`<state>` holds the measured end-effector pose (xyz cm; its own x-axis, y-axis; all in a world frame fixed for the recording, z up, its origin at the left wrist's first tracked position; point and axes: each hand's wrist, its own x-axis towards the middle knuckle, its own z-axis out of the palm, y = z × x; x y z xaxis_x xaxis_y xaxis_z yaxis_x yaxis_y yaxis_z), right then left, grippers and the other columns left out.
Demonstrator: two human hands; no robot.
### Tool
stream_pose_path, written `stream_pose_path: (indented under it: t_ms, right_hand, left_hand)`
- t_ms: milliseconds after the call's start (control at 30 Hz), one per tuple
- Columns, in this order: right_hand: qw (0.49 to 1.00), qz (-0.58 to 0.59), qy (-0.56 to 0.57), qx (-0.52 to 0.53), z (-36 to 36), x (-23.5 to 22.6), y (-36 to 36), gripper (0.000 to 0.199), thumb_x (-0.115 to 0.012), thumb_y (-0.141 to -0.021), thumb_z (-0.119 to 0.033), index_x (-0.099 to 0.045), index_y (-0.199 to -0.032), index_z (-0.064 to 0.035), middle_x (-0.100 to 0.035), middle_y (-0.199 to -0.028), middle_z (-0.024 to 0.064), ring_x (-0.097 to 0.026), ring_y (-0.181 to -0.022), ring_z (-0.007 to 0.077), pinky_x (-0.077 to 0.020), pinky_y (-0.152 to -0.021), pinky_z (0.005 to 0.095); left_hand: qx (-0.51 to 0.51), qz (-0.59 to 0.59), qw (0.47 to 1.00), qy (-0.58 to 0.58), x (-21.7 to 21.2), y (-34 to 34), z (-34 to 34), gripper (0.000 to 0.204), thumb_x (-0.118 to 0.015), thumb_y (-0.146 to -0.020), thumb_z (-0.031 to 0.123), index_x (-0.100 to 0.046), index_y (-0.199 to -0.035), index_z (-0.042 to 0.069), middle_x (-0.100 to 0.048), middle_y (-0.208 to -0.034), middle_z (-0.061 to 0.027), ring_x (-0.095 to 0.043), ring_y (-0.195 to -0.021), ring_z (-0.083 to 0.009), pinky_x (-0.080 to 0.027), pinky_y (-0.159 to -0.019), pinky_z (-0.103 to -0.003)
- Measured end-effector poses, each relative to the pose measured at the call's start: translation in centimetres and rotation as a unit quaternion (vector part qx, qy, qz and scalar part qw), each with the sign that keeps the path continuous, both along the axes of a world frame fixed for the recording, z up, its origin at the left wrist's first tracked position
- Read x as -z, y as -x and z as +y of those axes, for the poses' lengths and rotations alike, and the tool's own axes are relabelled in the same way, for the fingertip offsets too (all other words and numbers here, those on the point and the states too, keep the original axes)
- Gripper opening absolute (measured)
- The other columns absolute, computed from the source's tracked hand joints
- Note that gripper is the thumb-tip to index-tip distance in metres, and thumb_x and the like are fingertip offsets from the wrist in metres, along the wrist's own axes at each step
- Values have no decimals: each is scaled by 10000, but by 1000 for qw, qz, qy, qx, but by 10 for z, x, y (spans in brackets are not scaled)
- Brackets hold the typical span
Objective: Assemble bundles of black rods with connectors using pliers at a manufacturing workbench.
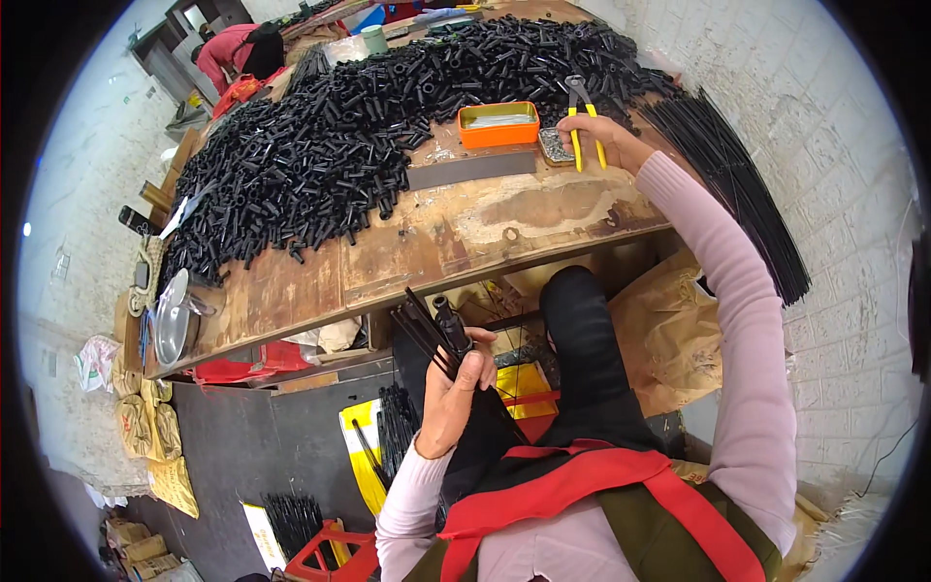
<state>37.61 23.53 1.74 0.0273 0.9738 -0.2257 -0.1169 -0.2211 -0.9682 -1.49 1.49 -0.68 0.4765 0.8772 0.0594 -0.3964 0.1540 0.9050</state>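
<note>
Your pliers (580, 95) pair a dull metal head with smooth, plastic-looking handles; your black rods (417, 327) show a faint sheen. The heaped tube pieces (310, 145) look like semi-glossy plastic. Your desk (373, 269) is worn, patchy wood; your sleeves (718, 218), matt knitted cloth; the wall (839, 330), rough.

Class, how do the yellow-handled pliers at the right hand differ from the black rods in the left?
Colour: the pliers have yellow handles; the rods are black.
Shape: the pliers fork into two handles; the rods are straight.
Number: the pliers are single; the rods, several.
</note>
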Motion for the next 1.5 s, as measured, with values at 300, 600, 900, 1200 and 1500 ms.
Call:
stream_pose_path:
  t_ms: [300,600,900,1200,1500]
  right_hand:
    - [989,102,-30,-101,-160,-22,112,247,-647,-895,-187,-577,-1088,-49,-648,-968,87,-657,-856,188,-546,-818,325]
    - [938,315,48,-139,-258,-18,174,177,-612,-947,-165,-569,-1084,-62,-603,-897,22,-639,-780,150,-509,-686,295]
    - [977,148,-135,-74,-288,-10,200,225,-585,-967,-206,-558,-1023,10,-613,-785,90,-661,-654,207,-458,-642,268]
    - [978,138,-141,-65,-291,-9,203,218,-600,-956,-199,-567,-1023,6,-636,-860,119,-666,-660,209,-473,-626,279]
    - [974,140,-172,-50,-290,-5,213,164,-597,-952,-141,-574,-1001,14,-598,-1043,135,-662,-671,198,-476,-614,281]
  left_hand:
    - [3,-14,1000,-21,-7,5,-18,282,-517,-1009,220,-514,-1141,-29,-437,-745,5,-403,-670,-88,-364,-628,-253]
    - [32,-1,994,-108,-15,-11,-31,564,-443,-1025,436,-411,-1346,-26,-473,-779,-15,-427,-689,-99,-366,-656,-249]
    - [59,8,990,-129,-21,-24,-38,668,-346,-1039,484,-400,-1386,-85,-521,-801,-24,-495,-788,-121,-416,-803,-288]
    - [60,13,990,-128,-24,-24,-38,675,-351,-1037,486,-414,-1370,-98,-515,-763,-16,-495,-778,-116,-410,-788,-282]
    - [44,48,989,-129,-25,-20,-39,793,-405,-990,573,-369,-1381,-115,-519,-777,-21,-470,-718,-99,-388,-681,-246]
